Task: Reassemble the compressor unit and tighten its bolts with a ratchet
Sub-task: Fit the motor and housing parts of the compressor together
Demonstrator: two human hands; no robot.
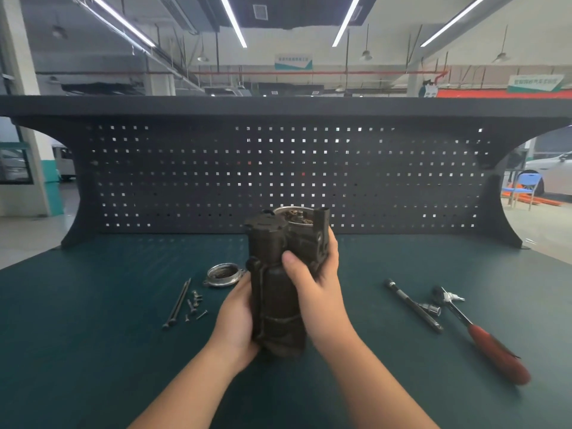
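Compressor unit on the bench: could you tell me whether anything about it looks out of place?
The compressor unit, held upright by both hands, is open at its top end. Its round metal cover lies apart on the mat, and the bolts lie loose beside it.

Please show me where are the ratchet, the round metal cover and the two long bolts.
ratchet [492,351], head view, on its red handle.
round metal cover [223,274], head view, on its rim.
two long bolts [179,304], head view, on the middle of the shafts.

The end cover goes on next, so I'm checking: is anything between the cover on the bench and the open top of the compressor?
Nothing visible. The cover lies beside the compressor, whose open top is bare.
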